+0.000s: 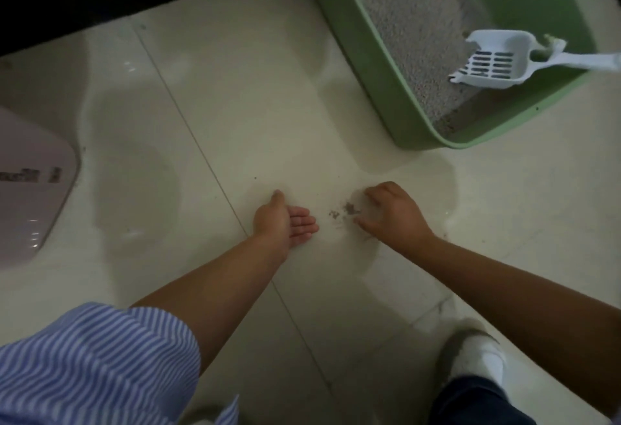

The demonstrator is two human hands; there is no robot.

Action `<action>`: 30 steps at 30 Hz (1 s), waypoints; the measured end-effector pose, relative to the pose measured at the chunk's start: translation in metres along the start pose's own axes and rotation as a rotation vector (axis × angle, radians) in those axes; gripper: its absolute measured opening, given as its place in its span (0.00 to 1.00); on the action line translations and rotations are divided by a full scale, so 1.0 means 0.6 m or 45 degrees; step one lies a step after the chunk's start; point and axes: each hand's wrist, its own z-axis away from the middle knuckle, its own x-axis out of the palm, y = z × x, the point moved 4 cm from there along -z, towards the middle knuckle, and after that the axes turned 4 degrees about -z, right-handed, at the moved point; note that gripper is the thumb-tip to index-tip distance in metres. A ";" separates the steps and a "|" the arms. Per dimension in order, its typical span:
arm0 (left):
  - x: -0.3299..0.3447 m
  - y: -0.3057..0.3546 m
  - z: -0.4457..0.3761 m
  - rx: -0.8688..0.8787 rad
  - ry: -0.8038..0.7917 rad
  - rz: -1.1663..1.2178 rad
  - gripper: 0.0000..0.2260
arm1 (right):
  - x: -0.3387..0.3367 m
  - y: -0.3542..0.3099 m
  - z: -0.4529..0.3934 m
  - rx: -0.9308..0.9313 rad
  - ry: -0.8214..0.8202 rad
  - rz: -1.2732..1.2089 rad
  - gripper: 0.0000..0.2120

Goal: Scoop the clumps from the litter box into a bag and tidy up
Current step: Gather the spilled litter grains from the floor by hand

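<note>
Two hands are down on the floor tiles [235, 115], and a small scatter of spilled litter [347, 209] lies between them, on the near side of the green litter box [363, 65]. From the head view (the only one I have), my left hand [285, 223] lies palm up with the fingers straight and together, its edge on the tile, holding nothing; I judge it serves as the pan. My right hand [393, 213] is arched over the grains with its fingers curled down to the floor; whether any grains are pinched under it I cannot tell.

To do this well I would keep the left edge flat on the tile so nothing slips under, and draw the right fingertips toward it in short, light strokes; a hard sweep would likely scatter the grains across the smooth tile. A few specks lie on the floor behind my right wrist, further from the box, and they will need a second pass.

The white scoop [494, 62] rests inside the litter box on the grey litter, its handle over the far rim, well apart from my hands. No bag shows, so where the gathered grains go is unsettled; back into the box seems nearest. A pink appliance [30, 182] sits far to the left of the box; my white shoe [477, 357] stands nearer me than the spill, clear of the sweep.
</note>
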 end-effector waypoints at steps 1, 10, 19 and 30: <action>-0.001 -0.001 -0.003 0.002 -0.004 -0.015 0.28 | 0.007 -0.008 -0.003 -0.005 0.006 -0.007 0.25; -0.007 -0.003 -0.001 0.091 -0.006 -0.011 0.28 | 0.042 -0.035 -0.005 -0.031 0.207 -0.157 0.13; -0.062 -0.031 0.015 0.146 0.071 0.336 0.26 | 0.056 -0.051 -0.011 -0.414 0.138 -0.021 0.13; -0.065 -0.047 0.038 0.109 -0.040 0.392 0.26 | 0.012 -0.017 -0.009 -0.398 0.021 0.040 0.17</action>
